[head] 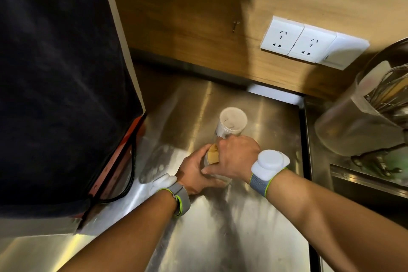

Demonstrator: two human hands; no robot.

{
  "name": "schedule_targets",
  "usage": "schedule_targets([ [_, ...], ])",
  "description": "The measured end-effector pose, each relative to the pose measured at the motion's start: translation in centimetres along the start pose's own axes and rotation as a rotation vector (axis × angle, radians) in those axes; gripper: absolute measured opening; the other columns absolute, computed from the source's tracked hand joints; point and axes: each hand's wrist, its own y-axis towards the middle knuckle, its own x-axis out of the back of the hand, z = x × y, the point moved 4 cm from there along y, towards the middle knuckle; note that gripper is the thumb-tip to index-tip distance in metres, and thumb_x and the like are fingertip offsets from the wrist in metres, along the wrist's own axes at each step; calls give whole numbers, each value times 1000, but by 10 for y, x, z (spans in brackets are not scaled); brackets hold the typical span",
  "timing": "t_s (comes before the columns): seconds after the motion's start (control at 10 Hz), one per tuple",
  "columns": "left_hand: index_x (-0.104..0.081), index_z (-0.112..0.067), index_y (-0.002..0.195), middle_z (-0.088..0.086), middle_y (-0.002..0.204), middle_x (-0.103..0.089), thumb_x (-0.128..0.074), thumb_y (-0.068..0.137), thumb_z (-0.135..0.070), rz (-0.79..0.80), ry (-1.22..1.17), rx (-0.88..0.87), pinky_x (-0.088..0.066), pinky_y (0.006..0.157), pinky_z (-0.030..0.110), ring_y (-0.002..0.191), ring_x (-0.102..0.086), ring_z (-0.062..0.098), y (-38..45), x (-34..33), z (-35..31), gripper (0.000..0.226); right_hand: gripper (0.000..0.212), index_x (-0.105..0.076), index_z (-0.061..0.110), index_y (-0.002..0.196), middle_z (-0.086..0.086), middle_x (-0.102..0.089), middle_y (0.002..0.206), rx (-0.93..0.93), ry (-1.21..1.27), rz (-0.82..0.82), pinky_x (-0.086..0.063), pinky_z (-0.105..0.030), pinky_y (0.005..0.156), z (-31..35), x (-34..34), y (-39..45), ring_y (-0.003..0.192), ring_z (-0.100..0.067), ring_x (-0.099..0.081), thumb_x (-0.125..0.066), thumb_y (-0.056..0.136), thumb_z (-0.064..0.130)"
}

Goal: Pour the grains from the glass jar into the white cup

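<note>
The white cup point(233, 122) stands upright on the steel counter point(220, 227), open at the top, with a few dark specks inside. Just in front of it is the glass jar point(208, 159) with a wooden lid point(213, 153), mostly hidden by my hands. My left hand point(194, 172) wraps around the jar's body from the left. My right hand point(236, 155) lies over the top, its fingers closed on the lid. The grains inside the jar are hidden.
A large black appliance point(61, 84) with cables fills the left side. The wooden back wall carries white sockets point(302, 43). At the right stands a translucent jug point(357, 121) holding whisks, next to a sink edge point(364, 179).
</note>
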Motion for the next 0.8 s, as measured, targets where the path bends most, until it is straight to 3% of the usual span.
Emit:
schedule_targets([
  [0.1, -61, -34, 119, -24, 93, -70, -102, 46, -20, -13, -9, 30, -44, 70, 4, 84, -62, -12, -1, -1, 2, 85, 70, -43, 38, 134, -6, -54, 118, 196, 67, 124, -51, -37, 80, -1, 3, -3, 102, -31, -62, -70, 71, 54],
  [0.2, -60, -27, 125, -20, 101, -70, -101, 47, -10, -19, -43, 23, -42, 73, 2, 87, -59, -19, 0, -2, 4, 89, 66, -43, 43, 135, -3, -53, 123, 265, 58, 116, -46, -35, 85, -2, 5, -6, 108, -28, -60, -71, 75, 42],
  [0.3, -58, -19, 131, -11, 111, -67, -101, 48, -12, -24, -47, -7, -41, 77, 2, 92, -57, -21, -1, 0, -1, 93, 65, -45, 42, 135, -4, -55, 123, 269, 62, 89, -43, -33, 82, 1, 3, -5, 110, -26, -59, -71, 75, 42],
  [0.5, -58, -22, 130, -19, 108, -65, -100, 50, -15, -10, -3, -19, -39, 74, -1, 90, -56, -23, -2, -1, -2, 91, 66, -42, 45, 136, -5, -51, 136, 236, 74, 75, -46, -37, 90, 0, 0, -9, 117, -29, -57, -70, 77, 42],
  [0.6, -54, -36, 123, -20, 100, -65, -98, 54, -22, -8, 38, 2, -42, 70, 3, 85, -59, -17, -5, -2, -5, 83, 70, -34, 46, 143, -3, -35, 154, 197, 132, 78, -46, -38, 98, -4, -7, -14, 126, -29, -53, -66, 81, 43],
  [0.7, -50, -42, 119, -22, 98, -66, -97, 57, -21, -7, 40, 7, -46, 71, 7, 87, -64, 0, -8, -3, -8, 81, 80, -20, 41, 152, -3, -9, 165, 179, 207, 84, -33, -36, 113, -5, -17, -19, 143, -28, -34, -64, 85, 42],
  [0.8, -51, -30, 138, -13, 119, -68, -97, 57, -22, 38, -34, -8, -48, 87, 11, 108, -65, 5, -21, 1, -15, 93, 87, -12, 34, 155, -4, -1, 165, 129, 254, 48, -19, -32, 120, -7, -21, -33, 150, -26, -17, -62, 84, 47],
])
